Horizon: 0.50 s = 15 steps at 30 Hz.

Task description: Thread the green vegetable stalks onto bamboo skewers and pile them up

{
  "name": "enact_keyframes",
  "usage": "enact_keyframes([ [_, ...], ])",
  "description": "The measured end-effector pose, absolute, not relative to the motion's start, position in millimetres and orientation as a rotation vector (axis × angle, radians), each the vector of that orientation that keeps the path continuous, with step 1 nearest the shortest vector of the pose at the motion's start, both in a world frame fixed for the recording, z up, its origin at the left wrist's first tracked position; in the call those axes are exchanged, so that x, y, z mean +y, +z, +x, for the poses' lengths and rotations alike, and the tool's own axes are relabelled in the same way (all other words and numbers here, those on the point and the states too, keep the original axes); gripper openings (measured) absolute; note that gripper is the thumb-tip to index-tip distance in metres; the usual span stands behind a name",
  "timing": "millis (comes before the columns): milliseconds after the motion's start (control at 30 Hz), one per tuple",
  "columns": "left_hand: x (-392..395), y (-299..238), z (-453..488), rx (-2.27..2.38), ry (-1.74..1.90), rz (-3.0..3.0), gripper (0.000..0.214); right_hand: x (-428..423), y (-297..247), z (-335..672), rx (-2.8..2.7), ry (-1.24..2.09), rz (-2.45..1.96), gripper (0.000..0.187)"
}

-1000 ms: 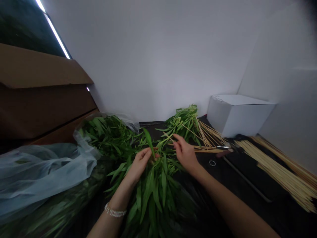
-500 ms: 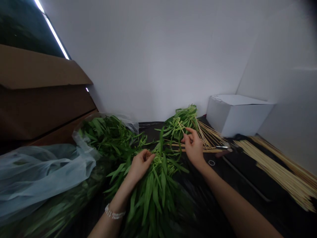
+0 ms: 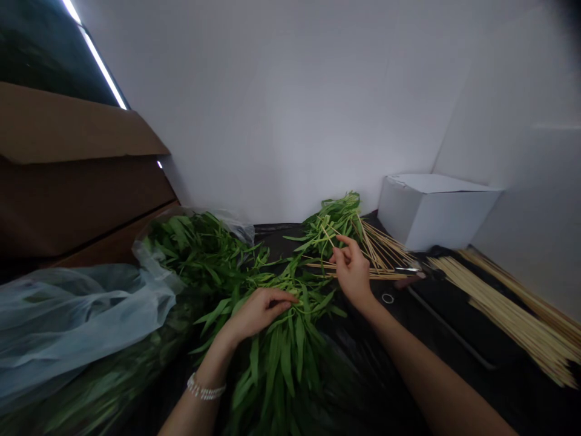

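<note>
In the middle lies a heap of long-leaved greens (image 3: 290,351), its stems bunched towards the back. My left hand (image 3: 256,312), with a white beaded bracelet at the wrist, rests on these stems; thumb and fingers pinch together there, partly sunk among the leaves. To the right, my right hand (image 3: 354,272) is raised above the black surface, its fingertips pinching a thin bamboo skewer (image 3: 327,235) that points up and left. Behind it sits a pile of greens with skewers (image 3: 379,245) running out to the right.
A clear plastic bag (image 3: 91,315) of more greens (image 3: 195,248) fills the left, beside a cardboard box (image 3: 82,200). At right are a white box (image 3: 436,209), bundled sticks (image 3: 508,315), a dark flat case (image 3: 467,327), a dark-handled tool (image 3: 411,278) and a small ring (image 3: 387,298).
My left hand has shifted slightly right and flattened over the stems. My right hand has moved slightly left, the skewer still between its fingers.
</note>
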<state>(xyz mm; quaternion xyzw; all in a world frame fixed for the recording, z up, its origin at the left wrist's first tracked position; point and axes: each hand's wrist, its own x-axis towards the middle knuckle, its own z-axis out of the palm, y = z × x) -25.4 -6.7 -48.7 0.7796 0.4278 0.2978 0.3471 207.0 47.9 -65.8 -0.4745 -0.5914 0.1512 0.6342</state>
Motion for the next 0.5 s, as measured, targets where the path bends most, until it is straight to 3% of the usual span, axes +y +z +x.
enact_keyframes([
  [233, -9.4, -45.8, -26.3, 1.05, 0.817, 2.063, 0.015, 47.0, -64.7, 206.9, -1.36, 0.354, -1.091, 0.034],
  [367, -6.8, -47.9, -25.9, 1.185, 0.856, 2.029, 0.031, 46.6, -64.8, 207.7, -1.357, 0.354, -1.088, 0.034],
  [500, -4.8, -45.1, -27.2, 1.258, 1.066, 1.815, 0.023, 46.2, -64.4, 207.1, -1.353, 0.367, -1.079, 0.034],
])
